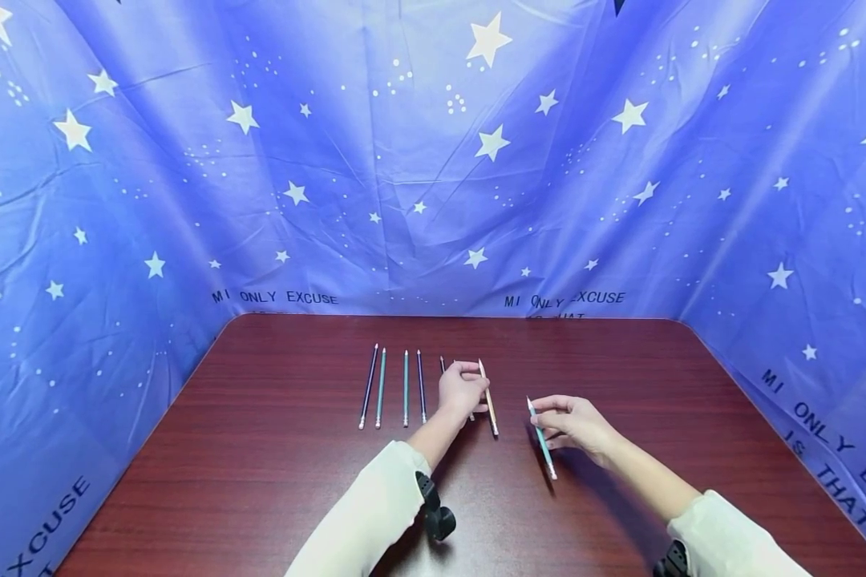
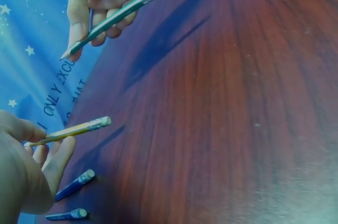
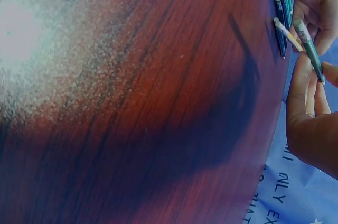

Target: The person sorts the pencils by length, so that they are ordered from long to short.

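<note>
My left hand point(image 1: 463, 388) pinches a yellow pencil point(image 1: 488, 401) between thumb and fingers. In the left wrist view that pencil point(image 2: 79, 130) is held above the table, eraser end towards the camera. To the right, my right hand point(image 1: 576, 423) holds a teal-green pencil point(image 1: 543, 442) tilted over the table, its tip pointing away and its white eraser towards me. A dark pencil point(image 1: 443, 363) lies partly hidden under the left hand. Further left, a dark blue pencil point(image 1: 369, 386), two teal pencils point(image 1: 381, 388) and a purple pencil point(image 1: 421, 386) lie roughly side by side, erasers nearest me.
Everything lies on a dark red-brown wooden table point(image 1: 260, 481) with rounded far corners. A blue curtain point(image 1: 375, 200) with white stars and printed lettering surrounds its back and sides. Black straps with devices point(image 1: 440, 521) sit at the white sleeves point(image 1: 375, 505).
</note>
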The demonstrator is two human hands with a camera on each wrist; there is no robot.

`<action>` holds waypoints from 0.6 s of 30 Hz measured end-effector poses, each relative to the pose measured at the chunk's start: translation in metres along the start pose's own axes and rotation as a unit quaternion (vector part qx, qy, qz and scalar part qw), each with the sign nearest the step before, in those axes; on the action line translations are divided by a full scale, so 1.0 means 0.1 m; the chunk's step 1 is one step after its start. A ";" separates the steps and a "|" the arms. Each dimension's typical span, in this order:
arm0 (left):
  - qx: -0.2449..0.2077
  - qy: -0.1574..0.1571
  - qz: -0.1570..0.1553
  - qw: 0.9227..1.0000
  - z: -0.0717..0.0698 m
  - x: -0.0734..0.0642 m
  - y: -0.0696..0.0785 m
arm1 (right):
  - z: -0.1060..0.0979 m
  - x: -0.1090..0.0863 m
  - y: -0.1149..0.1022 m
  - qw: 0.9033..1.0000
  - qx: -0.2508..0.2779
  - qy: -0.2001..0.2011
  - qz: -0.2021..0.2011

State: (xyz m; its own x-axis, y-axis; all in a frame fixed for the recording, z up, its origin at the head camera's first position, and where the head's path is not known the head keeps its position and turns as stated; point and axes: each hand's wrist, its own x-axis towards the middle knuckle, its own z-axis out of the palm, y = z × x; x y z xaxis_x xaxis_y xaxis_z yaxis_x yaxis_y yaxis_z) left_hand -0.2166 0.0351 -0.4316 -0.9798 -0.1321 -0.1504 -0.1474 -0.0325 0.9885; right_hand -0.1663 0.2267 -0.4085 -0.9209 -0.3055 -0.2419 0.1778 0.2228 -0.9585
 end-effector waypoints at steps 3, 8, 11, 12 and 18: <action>0.006 0.004 0.000 1.000 0.01 0.04 0.01 | 0.00 0.00 0.00 1.000 0.000 -0.001 -0.001; 0.032 0.016 -0.005 0.999 0.02 0.13 0.03 | 0.00 0.00 0.02 1.000 -0.001 0.003 -0.002; 0.050 0.022 -0.002 0.998 0.01 0.16 0.02 | 0.01 0.00 0.04 1.000 0.000 0.001 -0.002; 0.053 0.022 -0.001 0.998 0.01 0.17 0.02 | 0.01 0.01 0.05 1.000 0.001 0.001 -0.002; 0.061 0.010 -0.001 0.998 0.01 0.20 0.01 | 0.03 0.02 0.06 1.000 0.002 0.000 0.000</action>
State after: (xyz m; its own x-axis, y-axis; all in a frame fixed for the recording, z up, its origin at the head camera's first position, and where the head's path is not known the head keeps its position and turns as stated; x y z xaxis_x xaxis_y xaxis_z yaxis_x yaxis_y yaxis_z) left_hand -0.2364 0.0334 -0.4341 -0.9767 -0.1511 -0.1523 -0.1666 0.0873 0.9821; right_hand -0.1659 0.2252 -0.4149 -0.9208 -0.3052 -0.2427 0.1800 0.2195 -0.9589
